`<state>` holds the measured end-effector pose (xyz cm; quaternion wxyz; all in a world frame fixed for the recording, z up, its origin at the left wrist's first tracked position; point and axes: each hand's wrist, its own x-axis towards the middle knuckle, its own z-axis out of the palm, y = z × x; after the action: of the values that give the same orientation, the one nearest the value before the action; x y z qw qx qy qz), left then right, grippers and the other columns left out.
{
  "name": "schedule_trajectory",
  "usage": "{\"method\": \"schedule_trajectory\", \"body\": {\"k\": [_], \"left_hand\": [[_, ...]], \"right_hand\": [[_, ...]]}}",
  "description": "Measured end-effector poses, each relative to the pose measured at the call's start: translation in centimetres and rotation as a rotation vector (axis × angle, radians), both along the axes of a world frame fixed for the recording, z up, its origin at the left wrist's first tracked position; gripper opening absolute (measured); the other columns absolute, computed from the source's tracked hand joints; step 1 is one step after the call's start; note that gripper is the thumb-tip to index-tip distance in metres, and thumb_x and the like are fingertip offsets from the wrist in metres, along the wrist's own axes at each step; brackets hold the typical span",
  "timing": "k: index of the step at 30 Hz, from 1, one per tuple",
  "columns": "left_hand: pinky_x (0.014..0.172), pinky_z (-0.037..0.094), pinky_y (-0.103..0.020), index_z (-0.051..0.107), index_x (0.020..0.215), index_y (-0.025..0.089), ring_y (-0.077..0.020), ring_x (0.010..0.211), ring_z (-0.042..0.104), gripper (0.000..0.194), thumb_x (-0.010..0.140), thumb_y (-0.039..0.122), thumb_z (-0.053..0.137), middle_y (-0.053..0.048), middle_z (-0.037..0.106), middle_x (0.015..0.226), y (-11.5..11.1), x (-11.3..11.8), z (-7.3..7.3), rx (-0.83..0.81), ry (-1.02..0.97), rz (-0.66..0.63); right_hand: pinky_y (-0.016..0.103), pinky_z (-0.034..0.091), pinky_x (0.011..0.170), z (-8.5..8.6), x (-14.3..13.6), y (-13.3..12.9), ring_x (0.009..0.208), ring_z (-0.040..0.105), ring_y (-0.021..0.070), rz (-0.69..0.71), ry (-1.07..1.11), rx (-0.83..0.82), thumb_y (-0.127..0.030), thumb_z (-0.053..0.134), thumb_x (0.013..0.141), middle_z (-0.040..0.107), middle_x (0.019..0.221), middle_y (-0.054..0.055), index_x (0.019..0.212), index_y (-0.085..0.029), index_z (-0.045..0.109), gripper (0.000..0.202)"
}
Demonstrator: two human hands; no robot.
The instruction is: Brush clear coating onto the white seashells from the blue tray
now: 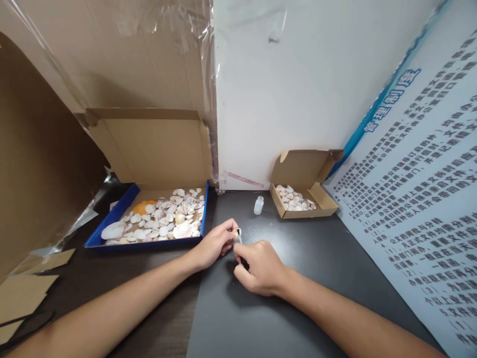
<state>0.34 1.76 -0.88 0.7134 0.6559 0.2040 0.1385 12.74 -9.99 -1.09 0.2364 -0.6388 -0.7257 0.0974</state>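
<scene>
My left hand point(218, 242) is closed, pinching a small shell point(235, 232) between thumb and fingertips. The shell looks pale tan, and a dark spot shows at its edge. Just in front of it, my right hand point(259, 266) is closed around a thin white stick point(240, 239), whose upper end meets or nearly meets the shell. The stick's tip is too small to make out, and its lower part is hidden by my fingers. Beyond both hands stands a small clear bottle point(258, 206) of whitish liquid, upright on the dark tabletop.
To the left lies an open blue-sided cardboard box point(145, 243) with many shells and an orange piece point(143, 207). A smaller cardboard box point(307, 214), also holding shells, sits back right. Cardboard point(156, 54) and white panels point(298, 84) rise behind; a printed poster point(421, 189) stands at right.
</scene>
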Motion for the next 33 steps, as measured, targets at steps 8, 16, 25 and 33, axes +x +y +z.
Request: {"method": "schedule_trajectory", "body": {"k": [8,16,25,33], "left_hand": [[0.047,0.024,-0.022,0.04,0.078,0.019,-0.008,0.05,0.027,0.008,0.08,0.026,0.044,0.007,0.033,0.059,-0.06,-0.03,0.19,0.018,0.013,-0.006],[0.045,0.021,-0.022,0.038,0.077,0.02,-0.0076,0.047,0.026,0.011,0.079,0.029,0.045,0.008,0.031,0.057,-0.27,0.11,0.19,-0.004,-0.002,0.014],[0.043,0.023,-0.022,0.039,0.076,0.02,-0.0072,0.045,0.028,0.009,0.077,0.027,0.045,0.008,0.033,0.057,-0.19,0.0,0.16,-0.012,-0.028,0.016],[0.044,0.023,-0.022,0.039,0.077,0.02,-0.0069,0.046,0.028,0.013,0.08,0.03,0.046,0.008,0.034,0.059,-0.11,-0.07,0.1,-0.001,-0.033,0.014]], "right_hand": [[0.023,0.015,0.054,0.05,-0.28,-0.05,0.047,0.032,0.009,-0.033,0.066,0.0,-0.023,0.051,0.066,0.055,0.052,-0.002,0.066,-0.018,0.057,0.008],[0.025,0.014,0.053,-0.36,-0.03,0.3,0.045,0.028,0.0063,-0.082,0.094,0.002,-0.025,0.046,0.08,0.048,0.046,-0.002,0.052,-0.015,0.046,0.03],[0.023,0.017,0.052,-0.33,-0.18,0.08,0.044,0.028,0.0057,0.003,0.12,0.109,-0.025,0.042,0.084,0.041,0.045,-0.003,0.053,-0.015,0.035,0.034],[0.024,0.017,0.052,-0.21,-0.03,0.31,0.044,0.028,0.0062,-0.089,0.126,0.114,-0.026,0.043,0.084,0.04,0.045,-0.003,0.052,-0.015,0.038,0.034]]}}
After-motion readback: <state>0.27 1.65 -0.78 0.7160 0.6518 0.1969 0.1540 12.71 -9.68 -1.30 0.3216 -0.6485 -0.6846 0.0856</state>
